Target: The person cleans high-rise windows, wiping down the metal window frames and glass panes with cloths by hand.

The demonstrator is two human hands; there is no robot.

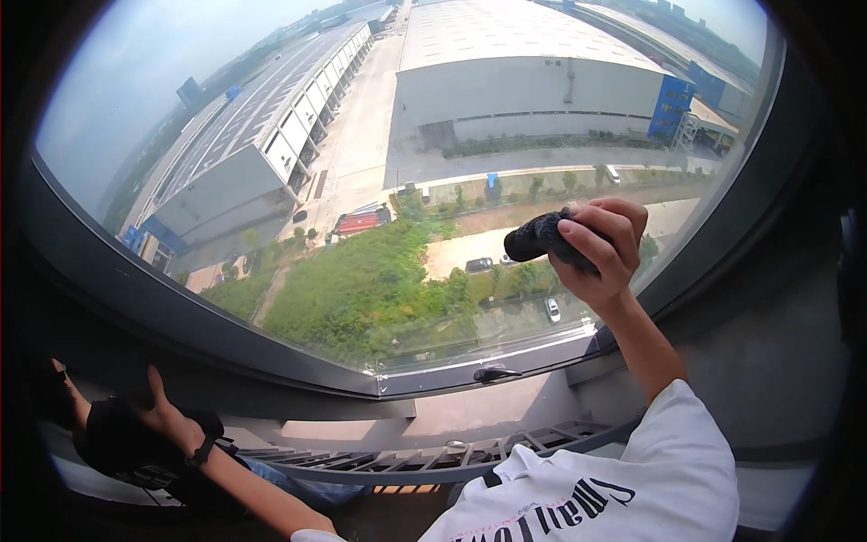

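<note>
My right hand is raised in front of the window glass, its fingers closed round a bunched-up black cloth. The cloth sticks out to the left of the fingers, over the outdoor view; whether it touches the glass I cannot tell. At the lower left is my left hand, a dark band on its wrist and its thumb pointing up. It lies against a dark, bulky black object whose kind does not show. My left fingers are lost in shadow there. A strip of skin shows farther left, and whose it is stays unclear.
A large window with a dark frame fills the view. A black window handle sits on its lower frame. Below runs a slatted dark metal railing. Blue denim shows beneath. Outside, far below, are warehouses, greenery and parked cars.
</note>
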